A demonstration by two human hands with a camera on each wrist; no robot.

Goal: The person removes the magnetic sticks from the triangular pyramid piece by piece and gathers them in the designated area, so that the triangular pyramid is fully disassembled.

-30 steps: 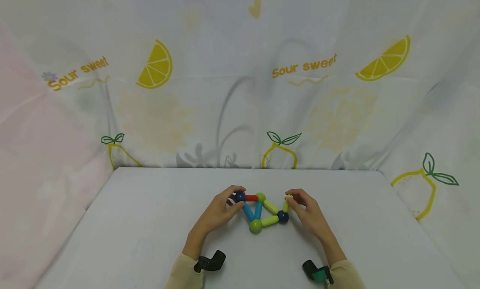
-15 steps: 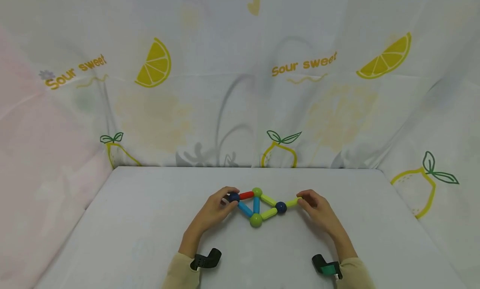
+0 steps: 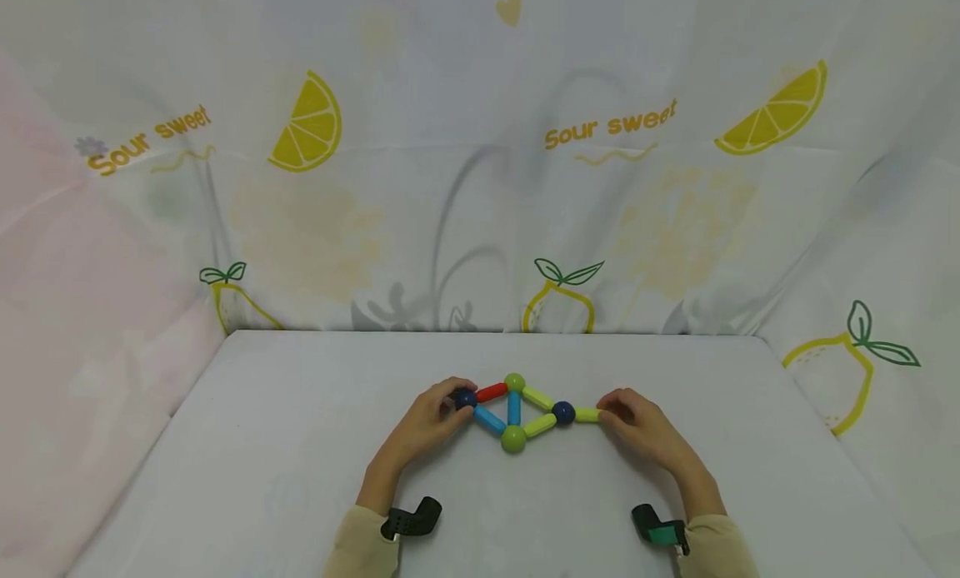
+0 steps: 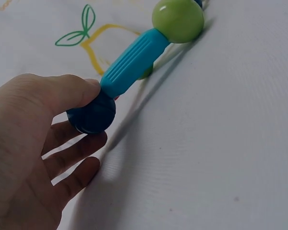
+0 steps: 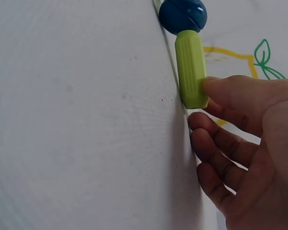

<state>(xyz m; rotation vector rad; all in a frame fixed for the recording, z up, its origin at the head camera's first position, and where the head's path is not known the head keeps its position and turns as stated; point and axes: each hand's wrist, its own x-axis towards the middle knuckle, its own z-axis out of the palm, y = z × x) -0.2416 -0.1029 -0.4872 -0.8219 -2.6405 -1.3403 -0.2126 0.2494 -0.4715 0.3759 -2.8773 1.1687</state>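
Note:
A flat figure of toy rods and balls lies on the table between the hands. My left hand (image 3: 429, 420) grips the dark blue ball (image 4: 92, 115) at its left corner, thumb on top. From that ball run a red rod (image 3: 492, 391) and a blue rod (image 4: 134, 62) to two green balls, far (image 3: 514, 383) and near (image 3: 513, 439), joined by a second blue rod (image 3: 513, 409). Two yellow-green rods meet at another dark blue ball (image 3: 563, 413). Off it, pointing right, sticks a single yellow-green rod (image 5: 191, 69), its free end pinched by my right hand (image 3: 643, 428).
The white table (image 3: 300, 478) spreads around the figure, its back edge against a hanging cloth (image 3: 420, 228) printed with lemons. A black wrist camera (image 3: 414, 518) sits on the left wrist, another black one (image 3: 657, 526) on the right.
The right hand has moved right, swinging the end rod from pointing away to pointing straight right. My left hand, still on its ball, has shifted slightly left, and the figure has flattened out.

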